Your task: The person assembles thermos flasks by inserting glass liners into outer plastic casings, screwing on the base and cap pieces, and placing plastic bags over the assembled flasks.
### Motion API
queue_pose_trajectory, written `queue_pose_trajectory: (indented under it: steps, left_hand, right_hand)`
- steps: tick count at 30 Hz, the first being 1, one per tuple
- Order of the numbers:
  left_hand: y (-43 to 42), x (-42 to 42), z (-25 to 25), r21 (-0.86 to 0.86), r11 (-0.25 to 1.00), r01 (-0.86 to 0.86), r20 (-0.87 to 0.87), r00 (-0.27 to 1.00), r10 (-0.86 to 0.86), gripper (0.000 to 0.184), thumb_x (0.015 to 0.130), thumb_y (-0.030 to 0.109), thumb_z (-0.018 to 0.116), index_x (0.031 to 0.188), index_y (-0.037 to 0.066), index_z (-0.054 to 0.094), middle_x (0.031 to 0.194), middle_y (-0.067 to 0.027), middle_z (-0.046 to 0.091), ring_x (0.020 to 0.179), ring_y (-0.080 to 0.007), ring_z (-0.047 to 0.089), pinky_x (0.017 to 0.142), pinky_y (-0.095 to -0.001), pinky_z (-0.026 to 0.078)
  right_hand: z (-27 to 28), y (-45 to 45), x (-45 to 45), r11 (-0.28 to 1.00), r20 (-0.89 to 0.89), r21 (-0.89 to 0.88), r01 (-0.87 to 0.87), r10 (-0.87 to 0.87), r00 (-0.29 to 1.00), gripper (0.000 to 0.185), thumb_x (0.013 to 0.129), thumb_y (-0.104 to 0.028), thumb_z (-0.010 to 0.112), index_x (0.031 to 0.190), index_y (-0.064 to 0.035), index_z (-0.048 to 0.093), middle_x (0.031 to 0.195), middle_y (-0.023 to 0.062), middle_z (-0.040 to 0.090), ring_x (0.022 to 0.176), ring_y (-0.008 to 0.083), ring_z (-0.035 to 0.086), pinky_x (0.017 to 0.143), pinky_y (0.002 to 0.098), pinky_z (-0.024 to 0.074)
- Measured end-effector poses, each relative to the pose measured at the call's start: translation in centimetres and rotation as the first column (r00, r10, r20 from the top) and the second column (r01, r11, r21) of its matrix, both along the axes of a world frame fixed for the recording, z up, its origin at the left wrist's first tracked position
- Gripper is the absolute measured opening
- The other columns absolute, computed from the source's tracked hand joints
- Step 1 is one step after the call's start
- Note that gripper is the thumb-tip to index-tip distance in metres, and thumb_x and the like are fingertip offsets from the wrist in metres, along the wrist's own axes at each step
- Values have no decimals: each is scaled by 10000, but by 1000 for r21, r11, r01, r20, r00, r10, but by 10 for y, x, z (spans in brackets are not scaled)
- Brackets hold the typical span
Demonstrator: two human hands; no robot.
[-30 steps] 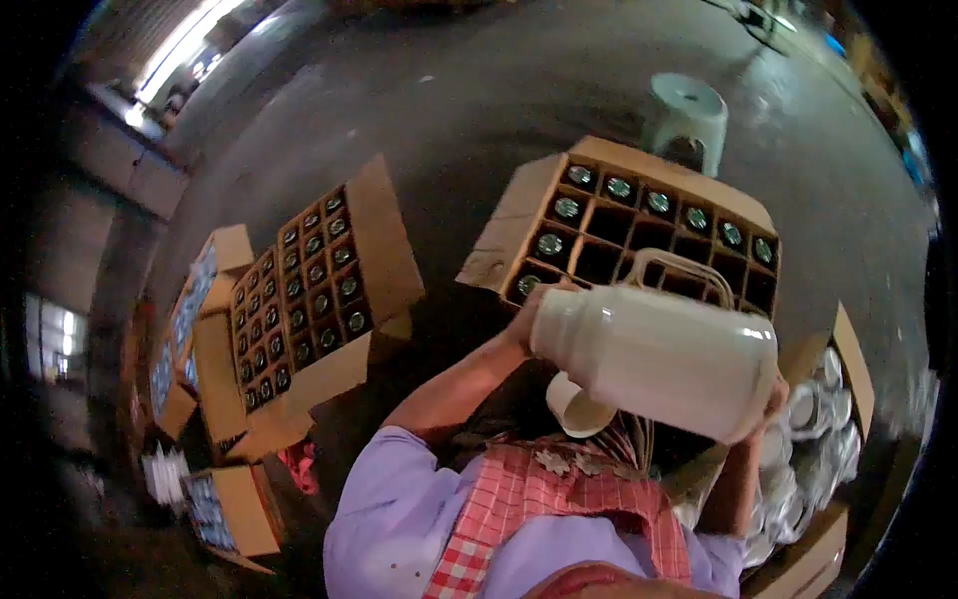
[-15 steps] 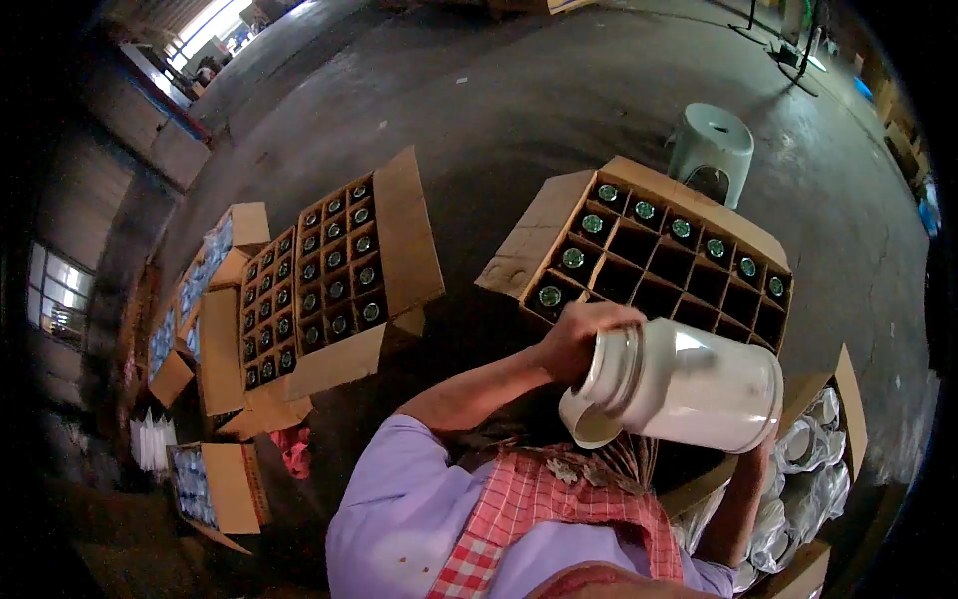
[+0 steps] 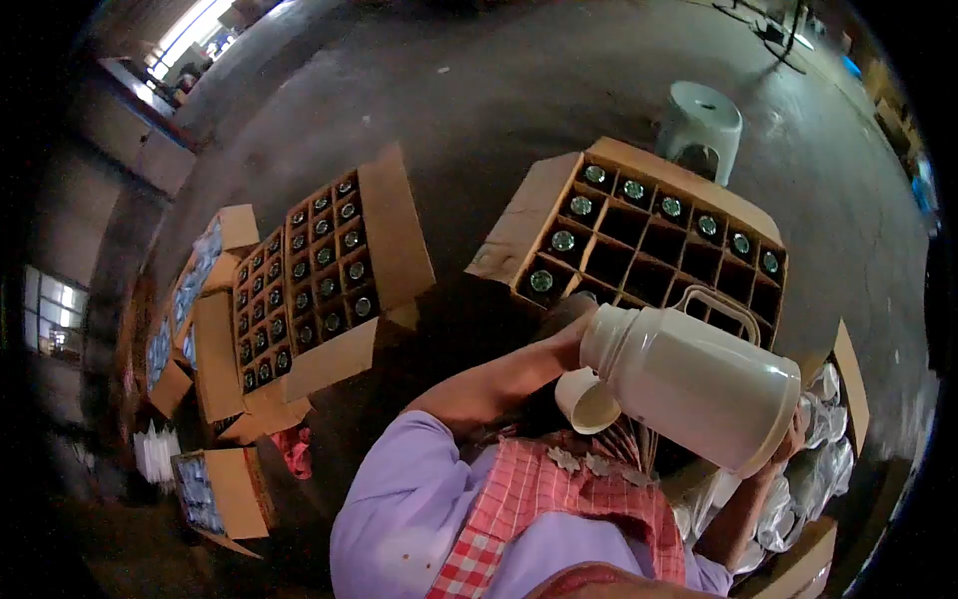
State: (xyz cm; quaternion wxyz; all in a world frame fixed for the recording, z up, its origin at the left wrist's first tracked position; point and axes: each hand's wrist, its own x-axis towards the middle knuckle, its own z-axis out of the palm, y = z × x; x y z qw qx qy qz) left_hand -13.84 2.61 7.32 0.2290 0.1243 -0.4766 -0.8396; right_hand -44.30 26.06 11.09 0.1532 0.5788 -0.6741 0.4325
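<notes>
A large, glossy cream-white jug [image 3: 699,384] lies tilted on its side in front of my chest, its neck to the left and its wide base to the right. A loop handle [image 3: 723,304] stands out along its upper side. My left hand [image 3: 573,334] grips it at the neck, with the fingers mostly hidden behind. My right hand [image 3: 791,439] holds the base end from below. Under the neck is a cream cup-shaped piece [image 3: 589,401]; whether it is joined to the jug I cannot tell. Just beyond, a divided carton [image 3: 524,225] holds several green-glass bottles in its outer cells.
More cartons of bottles [image 3: 404,235] stand at the left, with boxes of bluish wrapped items [image 3: 239,489] beside them. At my right is a box [image 3: 853,389] of plastic-wrapped pieces [image 3: 823,429]. A pale plastic stool [image 3: 704,125] stands beyond the divided carton.
The jug has turned about its length, bringing the loop handle into view on top, and its base has shifted slightly right and down. My left hand is now more hidden behind the neck.
</notes>
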Motion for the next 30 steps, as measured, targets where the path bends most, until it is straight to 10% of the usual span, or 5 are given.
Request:
queue_pose_trajectory:
  steps: [7, 8, 14, 21, 30]
  left_hand:
    - [6, 0, 40, -260, 960, -104, 101, 986, 135, 270, 796, 131, 597, 1032, 1, 619, 988, -83, 642, 889, -137, 602, 818, -293, 506]
    - [9, -3, 38, 185, 982, -43, 56, 998, 34, 290, 804, 152, 590, 1049, -2, 608, 1006, -101, 637, 896, -146, 605, 837, -300, 500]
    - [27, -10, 44, -373, 927, -26, -18, 1000, 21, 449, 749, 39, 666, 1178, -2, 542, 1071, -90, 623, 951, -169, 607, 860, -303, 487]
    - [-4, 1, 49, -836, 318, 448, 406, 894, -191, 695, 601, -74, 625, 1263, 112, 520, 1223, -132, 562, 1116, -270, 548, 967, -354, 432]
    - [-10, -39, 68, -464, 742, 484, 492, 837, -239, 522, 612, 72, 629, 1131, 41, 588, 1017, -38, 634, 904, -125, 564, 829, -280, 455]
  right_hand:
    - [-53, 62, -7, 988, 484, 42, 149, -151, 862, 117, 750, -75, 618, 814, 23, 621, 930, 68, 587, 880, 196, 547, 768, 311, 454]
    - [-64, 74, -10, 986, 592, 34, 164, -152, 792, 114, 754, -77, 618, 814, 21, 621, 926, 66, 586, 879, 189, 545, 768, 309, 452]
    - [-117, 127, -18, 983, 865, 0, 181, -91, 494, 104, 776, -87, 617, 813, 10, 624, 901, 48, 582, 870, 151, 532, 767, 295, 444]
    - [-5, 65, 59, 997, 621, 78, -25, -28, 784, 97, 685, 32, 602, 778, 30, 575, 814, 46, 553, 773, 133, 515, 688, 262, 421]
    - [51, -28, 82, 904, 534, 254, -344, 165, 829, 165, 676, 82, 612, 829, 25, 589, 769, 105, 534, 711, 205, 547, 637, 295, 440]
